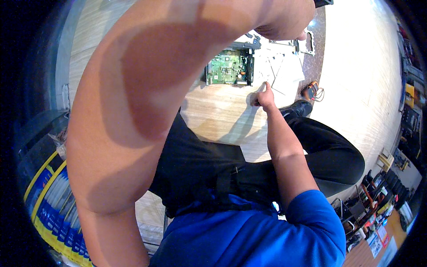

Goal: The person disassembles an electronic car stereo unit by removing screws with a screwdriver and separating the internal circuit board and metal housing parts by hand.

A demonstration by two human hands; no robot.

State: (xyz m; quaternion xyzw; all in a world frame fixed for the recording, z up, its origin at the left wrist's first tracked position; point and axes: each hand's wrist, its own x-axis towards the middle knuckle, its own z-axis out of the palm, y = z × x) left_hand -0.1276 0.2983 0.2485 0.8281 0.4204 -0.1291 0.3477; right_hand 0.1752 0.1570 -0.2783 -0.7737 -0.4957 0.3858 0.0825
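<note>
My left arm, bare and very close, sweeps up from the lower left across the upper middle. What shows of my left hand [287,20] is at the top edge, and its fingers are mostly hidden. My right hand [266,98] is in front of the white sheets, thumb pointing away from me, its other fingers curled around something dark that I cannot make out. To its left, a green circuit board [227,69] lies in a black frame [250,66], partly covered by my left arm.
White sheets [280,66] with thin dark rods lie right of the board. An orange-and-black multimeter [310,91] sits near my dark shoe [300,107]. Yellow-edged blue packages [55,209] are at lower left. Shelves of mixed items [378,200] line the right.
</note>
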